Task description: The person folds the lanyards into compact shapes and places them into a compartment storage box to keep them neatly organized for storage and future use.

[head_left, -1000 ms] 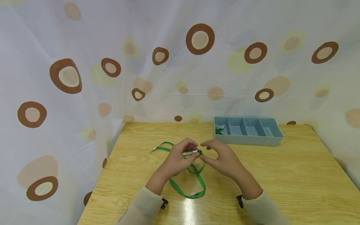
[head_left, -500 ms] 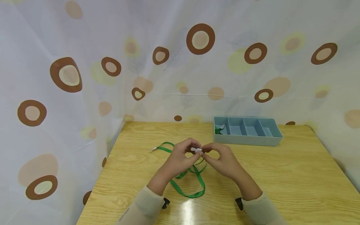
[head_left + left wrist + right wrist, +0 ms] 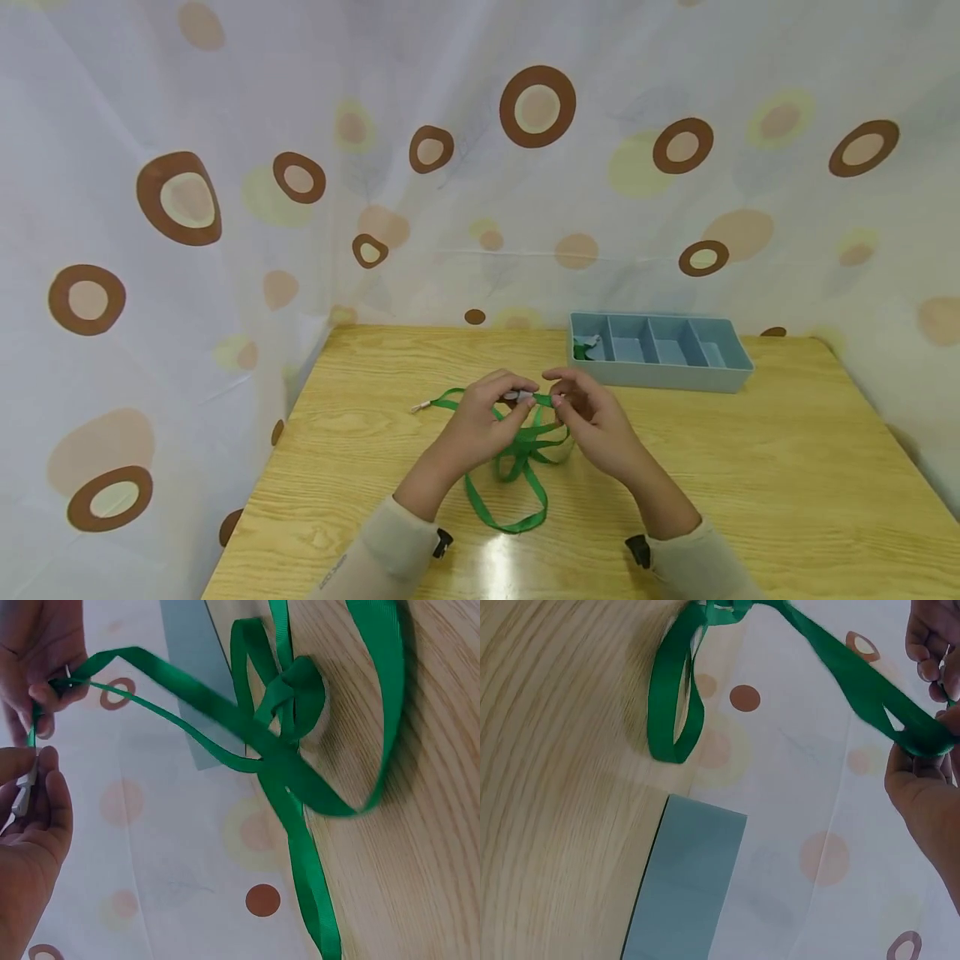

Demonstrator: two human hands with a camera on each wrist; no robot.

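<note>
A green ribbon lanyard [image 3: 543,498] lies in loops on the table, partly lifted between the hands. My left hand [image 3: 486,423] pinches its white end clip [image 3: 22,801] between thumb and fingers. Just to the right, my right hand [image 3: 602,427] pinches the green strap a short way from that clip, so a short length spans the two hands. More strap hangs from the right fingers in a loop, plain in the right wrist view. A second white end [image 3: 420,407] rests on the wood left of the left hand.
A blue-grey tray [image 3: 660,377] with several compartments stands at the back right of the wooden table [image 3: 750,483]. Its leftmost compartment holds a green and white item [image 3: 583,350]. A patterned curtain [image 3: 480,192] hangs behind.
My right hand has shifted slightly right and now draws the strap away from the left hand. More green loops are raised between the hands, and the far white end moved slightly right.
</note>
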